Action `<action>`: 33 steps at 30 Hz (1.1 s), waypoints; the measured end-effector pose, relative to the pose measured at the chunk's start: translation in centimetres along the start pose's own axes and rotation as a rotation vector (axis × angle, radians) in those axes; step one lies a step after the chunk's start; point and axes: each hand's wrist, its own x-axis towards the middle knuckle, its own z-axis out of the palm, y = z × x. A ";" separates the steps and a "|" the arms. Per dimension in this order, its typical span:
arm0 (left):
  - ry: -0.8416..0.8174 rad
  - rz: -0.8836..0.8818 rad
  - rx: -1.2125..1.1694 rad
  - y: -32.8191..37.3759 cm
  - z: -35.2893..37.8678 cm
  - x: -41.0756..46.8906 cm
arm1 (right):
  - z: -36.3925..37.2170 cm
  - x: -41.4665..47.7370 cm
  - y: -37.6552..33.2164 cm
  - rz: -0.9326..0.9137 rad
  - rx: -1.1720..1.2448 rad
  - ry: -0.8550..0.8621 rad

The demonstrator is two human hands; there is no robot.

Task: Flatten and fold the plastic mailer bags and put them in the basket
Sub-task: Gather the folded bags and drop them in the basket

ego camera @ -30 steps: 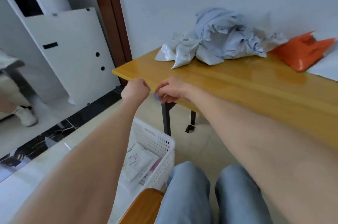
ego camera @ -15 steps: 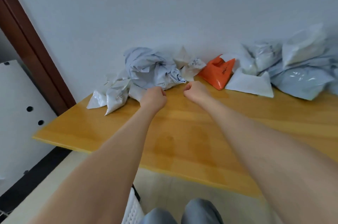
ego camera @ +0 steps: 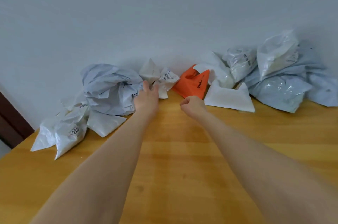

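Crumpled plastic mailer bags line the back of the wooden table [ego camera: 173,159] against the wall. A big grey crumpled bag [ego camera: 109,88] lies left of centre, a small white bag with a barcode label [ego camera: 161,79] behind it, an orange bag [ego camera: 192,84] in the middle. My left hand [ego camera: 147,98] reaches forward with fingers extended, its fingertips at the edge of the grey bag and the small white bag. My right hand [ego camera: 193,105] hovers in a loose fist just in front of the orange bag, holding nothing. The basket is out of view.
White bags [ego camera: 62,132] lie at the table's left end near its edge. A flat white bag [ego camera: 228,98] and a heap of pale blue and white bags [ego camera: 279,77] fill the right back. A dark door frame [ego camera: 11,125] stands at far left.
The view lifted from the basket and floor to the table. Both hands moved forward to the pile; my left hand opened from a fist and reached the grey and white bags.
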 end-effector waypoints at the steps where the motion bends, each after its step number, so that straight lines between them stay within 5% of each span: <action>1: -0.013 -0.010 0.034 -0.3 -0.2 0.3 | -0.1 0.1 0.1 0.008 0.004 0.002; 7: -0.023 -0.001 0.072 -1.0 -1.3 1.1 | -1.7 -0.4 -0.3 0.049 0.072 -0.003; 15: 0.246 0.195 -0.064 3.5 -5.2 -1.7 | -4.7 -5.7 -1.7 0.233 0.679 -0.121; 20: 0.172 0.246 -0.360 7.2 -7.8 -5.2 | -6.2 -9.0 -1.9 0.253 0.912 -0.161; 25: 0.070 0.391 -0.573 8.0 -10.6 -7.9 | -6.8 -10.6 -1.2 0.403 1.011 0.187; 31: 0.136 0.202 -0.516 1.3 -10.8 -5.9 | -9.2 -10.5 0.2 0.545 0.877 0.407; 33: 0.044 0.116 -0.463 -0.2 -9.3 -5.4 | -10.4 -10.3 1.1 0.505 0.829 0.492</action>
